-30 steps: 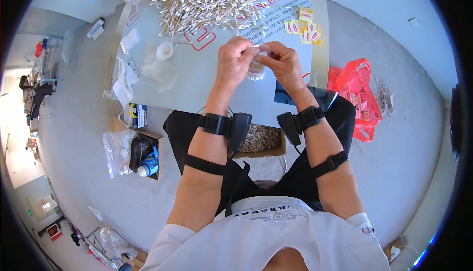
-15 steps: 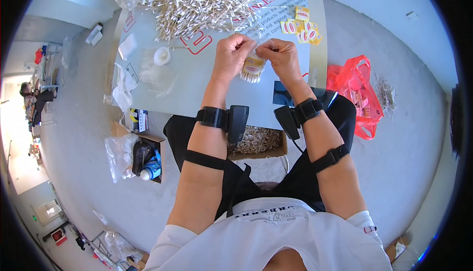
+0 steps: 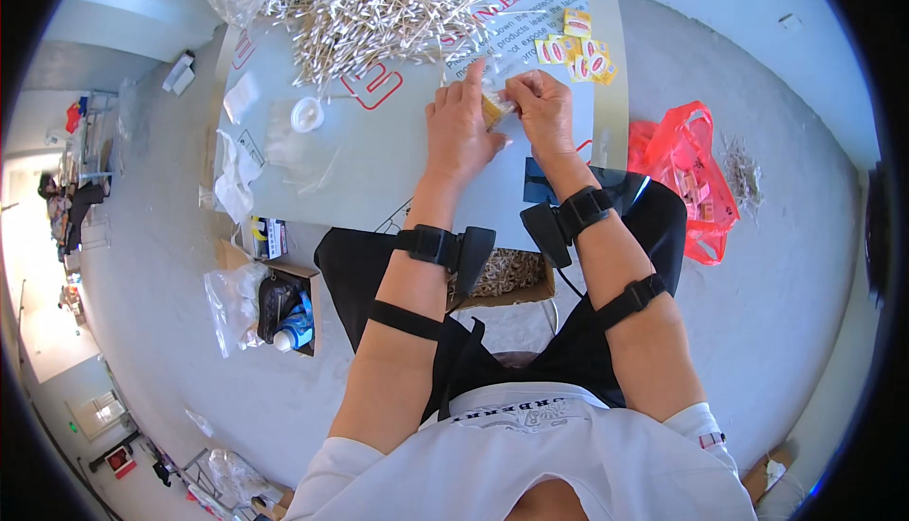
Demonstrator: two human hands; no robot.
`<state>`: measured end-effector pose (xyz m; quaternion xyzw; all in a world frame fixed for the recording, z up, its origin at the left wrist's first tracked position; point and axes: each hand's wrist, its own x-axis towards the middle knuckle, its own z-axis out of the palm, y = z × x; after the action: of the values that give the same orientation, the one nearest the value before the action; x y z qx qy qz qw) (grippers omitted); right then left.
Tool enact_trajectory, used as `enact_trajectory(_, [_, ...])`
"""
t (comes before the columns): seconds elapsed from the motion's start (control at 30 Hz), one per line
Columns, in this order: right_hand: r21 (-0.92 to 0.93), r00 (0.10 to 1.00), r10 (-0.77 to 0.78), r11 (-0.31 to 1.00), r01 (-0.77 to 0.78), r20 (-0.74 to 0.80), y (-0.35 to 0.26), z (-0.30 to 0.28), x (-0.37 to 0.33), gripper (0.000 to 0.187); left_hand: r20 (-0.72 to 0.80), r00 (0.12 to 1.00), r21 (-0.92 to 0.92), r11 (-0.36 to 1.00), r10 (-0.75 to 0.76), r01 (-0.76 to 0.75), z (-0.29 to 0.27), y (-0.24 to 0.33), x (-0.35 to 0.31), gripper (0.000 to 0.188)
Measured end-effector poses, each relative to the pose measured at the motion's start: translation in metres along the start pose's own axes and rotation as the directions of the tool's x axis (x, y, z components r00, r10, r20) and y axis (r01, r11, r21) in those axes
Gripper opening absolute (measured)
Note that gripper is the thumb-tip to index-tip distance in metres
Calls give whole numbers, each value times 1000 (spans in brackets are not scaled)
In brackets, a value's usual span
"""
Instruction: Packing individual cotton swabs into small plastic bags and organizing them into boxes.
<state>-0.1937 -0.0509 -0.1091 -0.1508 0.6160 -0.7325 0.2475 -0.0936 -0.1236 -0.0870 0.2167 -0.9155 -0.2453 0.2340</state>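
Observation:
My right hand (image 3: 546, 116) pinches the edge of a small clear bag of cotton swabs (image 3: 493, 110) with a yellow label inside. The bag is tilted between my two hands above the table (image 3: 369, 175). My left hand (image 3: 458, 131) is open beside it, fingers stretched away from me and thumb out to the right. Its palm side faces the bag; whether it touches cannot be made out. Beyond my hands lies a large heap of loose cotton swabs (image 3: 369, 19). Several yellow and white label cards (image 3: 592, 62) lie to the right of the heap.
A round white tub (image 3: 307, 115) and crumpled white tissue (image 3: 237, 175) lie on the left of the table. Under its front edge is a box of swabs (image 3: 516, 275). A red plastic bag (image 3: 699, 208) stands at right, a carton (image 3: 315, 308) with a blue bottle at left.
My left hand has let go of the bag's top and spread its fingers beside it. The bag has tilted and moved up between my hands, with my right hand still pinching it.

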Motion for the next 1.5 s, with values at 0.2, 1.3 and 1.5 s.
enact_trajectory(0.2, [76,992,108,992,-103,-66,-13,3,-7,12,-17,1000,190,981,-22,25,9,-9,-5,75])
enact_trajectory(1.3, [610,907,418,734,-298,-60,-50,-78,-66,14,111,990,30,996,83,-87,3,-80,67,47])
enact_trajectory(1.5, [594,916,401,744,-305,-32,-50,-81,-67,14,134,986,-53,995,94,-88,4,-86,99,33])
